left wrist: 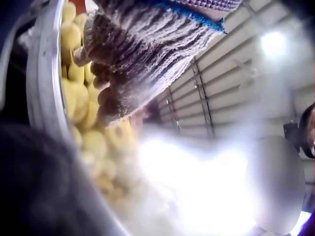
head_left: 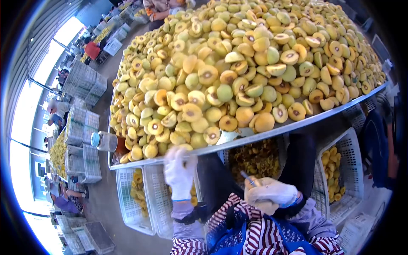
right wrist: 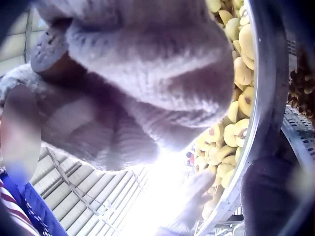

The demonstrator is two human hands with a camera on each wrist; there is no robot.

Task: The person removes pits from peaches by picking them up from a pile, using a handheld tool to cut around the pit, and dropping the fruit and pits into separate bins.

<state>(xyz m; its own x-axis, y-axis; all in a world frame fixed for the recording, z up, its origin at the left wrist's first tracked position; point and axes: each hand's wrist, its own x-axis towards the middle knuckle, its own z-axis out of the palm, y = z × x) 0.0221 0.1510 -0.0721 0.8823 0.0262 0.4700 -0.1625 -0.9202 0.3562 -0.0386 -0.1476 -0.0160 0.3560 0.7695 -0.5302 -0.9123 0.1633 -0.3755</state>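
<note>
My left hand (head_left: 180,170), in a white knitted glove, is at the near metal rim (head_left: 238,142) of a table heaped with halved yellow stone fruit (head_left: 208,74) that look like peaches. In the left wrist view its loosely bent fingers (left wrist: 101,81) are beside the fruit, with nothing seen between them. Low over the lap, my gloved right hand (head_left: 272,193) grips a slim tool (head_left: 250,178) with a grey shaft, which points up and left. The right glove (right wrist: 147,73) fills much of the right wrist view and hides the tool there.
Below the rim stand white plastic crates (head_left: 131,212) on the left and another crate (head_left: 352,170) on the right, with fruit inside. Brownish scraps (head_left: 255,157) lie between the knees. A jar with a blue lid (head_left: 95,139) sits at the table's left corner. Crate stacks (head_left: 80,123) and people are farther left.
</note>
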